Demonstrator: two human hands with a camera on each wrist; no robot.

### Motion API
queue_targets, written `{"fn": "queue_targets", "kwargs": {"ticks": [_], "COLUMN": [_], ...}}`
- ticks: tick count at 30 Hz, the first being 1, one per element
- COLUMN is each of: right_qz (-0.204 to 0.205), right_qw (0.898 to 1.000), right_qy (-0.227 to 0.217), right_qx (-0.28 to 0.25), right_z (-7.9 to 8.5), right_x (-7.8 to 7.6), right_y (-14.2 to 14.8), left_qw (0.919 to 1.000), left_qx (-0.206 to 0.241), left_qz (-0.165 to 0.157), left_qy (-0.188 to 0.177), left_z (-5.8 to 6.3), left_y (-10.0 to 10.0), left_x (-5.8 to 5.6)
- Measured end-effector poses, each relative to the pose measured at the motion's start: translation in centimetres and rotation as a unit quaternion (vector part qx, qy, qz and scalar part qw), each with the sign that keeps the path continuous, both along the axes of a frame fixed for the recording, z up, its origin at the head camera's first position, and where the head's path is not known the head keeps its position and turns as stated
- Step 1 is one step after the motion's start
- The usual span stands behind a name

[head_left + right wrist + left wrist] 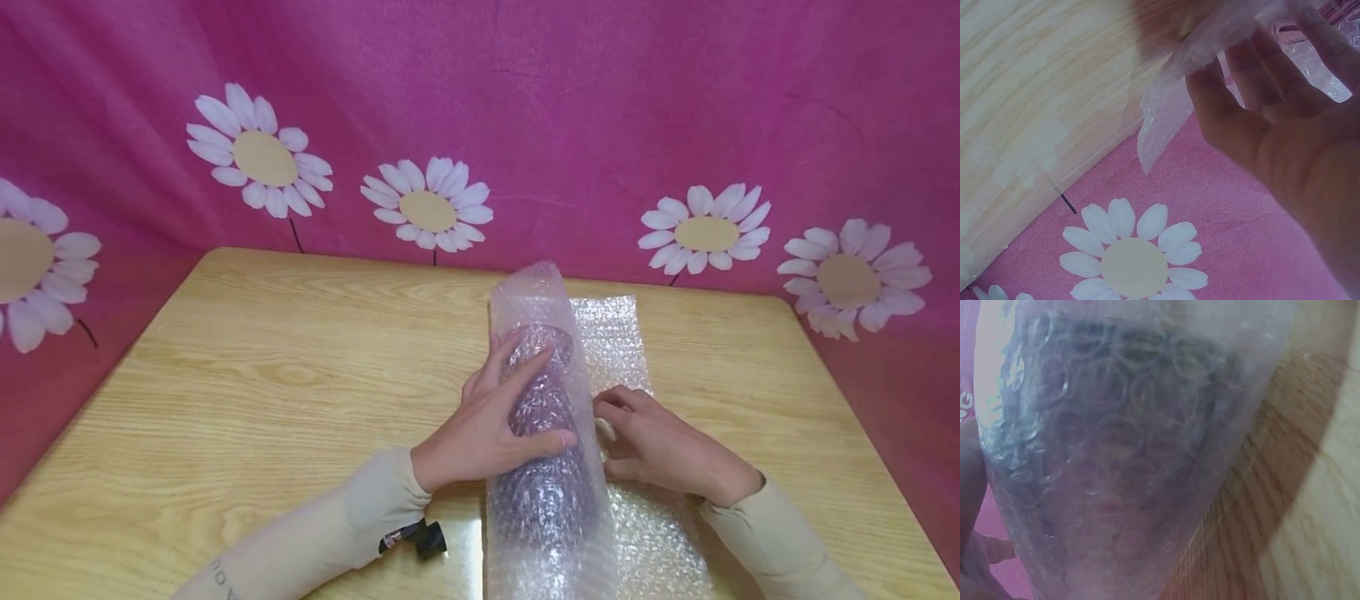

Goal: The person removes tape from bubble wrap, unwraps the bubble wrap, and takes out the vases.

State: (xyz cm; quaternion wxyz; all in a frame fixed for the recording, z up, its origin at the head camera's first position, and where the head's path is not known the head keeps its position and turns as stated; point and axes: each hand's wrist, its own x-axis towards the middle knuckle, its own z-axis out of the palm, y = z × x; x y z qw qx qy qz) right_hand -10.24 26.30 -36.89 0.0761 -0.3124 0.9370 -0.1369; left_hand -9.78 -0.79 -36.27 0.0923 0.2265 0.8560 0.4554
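A long object swathed in bubble wrap (pixel 551 508) lies lengthwise on the table, its far end a loose wrap sleeve. Through the layers shows something dark and purplish (pixel 1129 419); its kind cannot be made out. My left hand (pixel 491 425) rests across the wrapped object with fingers spread and thumb stretched over the top, pressing on it. On the other side, my right hand (pixel 667 442) has bent fingers at the wrap's edge and pinches it; in the right wrist view, the fingertips of this hand (pixel 1291 112) are partly behind the clear film (pixel 1169 119).
A flat strip of bubble wrap (pixel 611 342) extends from under the roll on the right. The wooden table (pixel 300 358) meets a pink curtain (pixel 562 108) with daisies at the back and sides. A small black item (pixel 429 540) is at the left sleeve.
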Motion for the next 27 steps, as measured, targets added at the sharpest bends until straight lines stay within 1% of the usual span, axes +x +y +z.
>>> {"fn": "queue_targets", "kwargs": {"ticks": [8, 17, 23, 27], "right_qz": [0.003, 0.003, 0.005, 0.005], "right_qw": [1.0, 1.0, 1.0, 1.0], "right_qy": [0.0, 0.001, 0.013, 0.018], "right_qx": [-0.011, -0.009, -0.012, -0.013], "right_z": [-0.27, -0.29, -0.32, -0.34], "right_x": [0.07, 0.01, -0.03, -0.04], "right_y": [0.01, 0.0, -0.02, -0.04], "left_qw": [1.0, 0.9998, 0.9997, 0.9998], "left_qx": [-0.004, -0.014, -0.017, -0.017], "left_qz": [0.0, 0.004, 0.006, 0.003], "left_qy": [0.004, -0.014, -0.016, -0.011], "left_z": [-0.24, -0.36, -0.45, -0.49], "left_y": [0.13, 0.12, 0.11, 0.07], "left_x": [0.19, 0.23, 0.15, 0.08]}}
